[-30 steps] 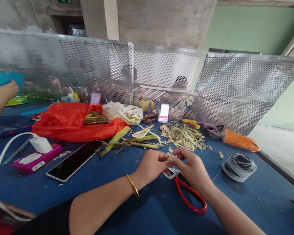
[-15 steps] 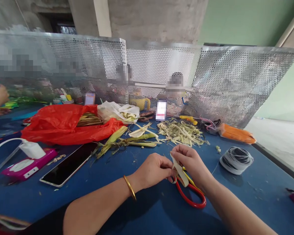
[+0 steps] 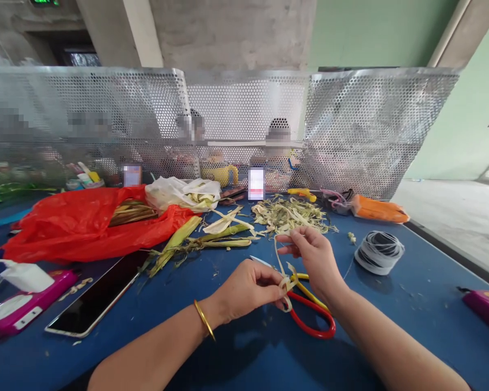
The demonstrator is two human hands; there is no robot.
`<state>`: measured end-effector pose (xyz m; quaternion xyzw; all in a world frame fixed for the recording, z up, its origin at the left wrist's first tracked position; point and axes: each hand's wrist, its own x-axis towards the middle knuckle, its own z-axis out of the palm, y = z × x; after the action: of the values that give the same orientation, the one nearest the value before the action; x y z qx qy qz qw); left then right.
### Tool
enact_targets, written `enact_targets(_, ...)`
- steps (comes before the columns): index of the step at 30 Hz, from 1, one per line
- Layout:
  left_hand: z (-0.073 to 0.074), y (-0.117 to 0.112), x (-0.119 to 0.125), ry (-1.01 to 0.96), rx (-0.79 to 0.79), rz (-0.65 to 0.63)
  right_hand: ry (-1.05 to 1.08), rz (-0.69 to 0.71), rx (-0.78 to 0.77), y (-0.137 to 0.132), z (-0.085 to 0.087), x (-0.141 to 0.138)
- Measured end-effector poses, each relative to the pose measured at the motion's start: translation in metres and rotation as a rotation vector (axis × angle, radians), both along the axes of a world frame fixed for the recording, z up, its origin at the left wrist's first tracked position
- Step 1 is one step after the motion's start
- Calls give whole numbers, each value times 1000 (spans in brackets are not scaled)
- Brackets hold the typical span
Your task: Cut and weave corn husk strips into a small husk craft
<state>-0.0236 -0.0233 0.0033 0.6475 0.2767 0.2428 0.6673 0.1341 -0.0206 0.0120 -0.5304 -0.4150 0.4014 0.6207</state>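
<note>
Just above the scissors [image 3: 314, 332], 1 pale husk strip [image 3: 286, 283] is pinched by the nearly closed left hand [image 3: 244, 290]; its raised end is held in the fingertips of the half-curled right hand [image 3: 315, 258]. Beyond the scissors, husk shreds [image 3: 291, 217] are piled on the desk [image 3: 220, 266].

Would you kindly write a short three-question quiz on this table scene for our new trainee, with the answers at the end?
1. Which of these is in the left hand?
A) a phone
B) a pale strip
C) an orange pack

2. True or false: the coil of line stands to the right of the scissors.

3. Fill in the missing word: one handle of the scissors is red and the other is ____.

Key: 1. B; 2. True; 3. yellow.
</note>
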Motion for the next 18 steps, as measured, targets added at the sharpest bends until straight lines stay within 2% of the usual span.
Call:
enact_targets(4,-3,-1,2,22,-16,29,27,55,4,-2,-3,-4)
enact_targets(9,-2,1,3,28,-70,176,-24,173,-13,0,-5,-1)
enact_targets(11,1,5,1,-19,-113,251,-154,277,25,2,-1,6)
enact_targets(15,1,15,-4,-101,-237,351,-611,517,166,2,8,18)
enact_targets(18,-4,19,-4,-151,-303,417,-755,505,178,2,7,21)
